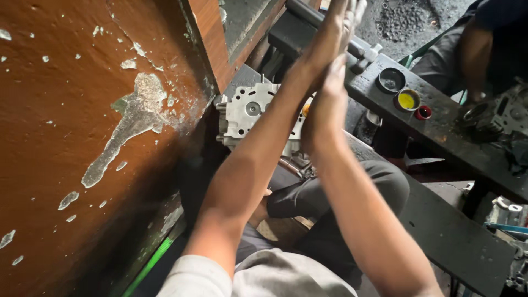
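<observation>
Fingers [352, 14] straight, pressed flat: left hand [335, 30] and right hand [330, 99] palm against palm, raised, holding nothing. Below fingers, behind forearms: pale metal cylinder head [245, 113], resting at lap level beside peeling brown wall [82, 137]. Right of fingers, on dark bench [440, 129]: black cup [391, 80], yellow-filled cup [407, 100], small red cap [423, 113]. Farther right: another person's arm [476, 55] over second engine part [495, 115].
</observation>
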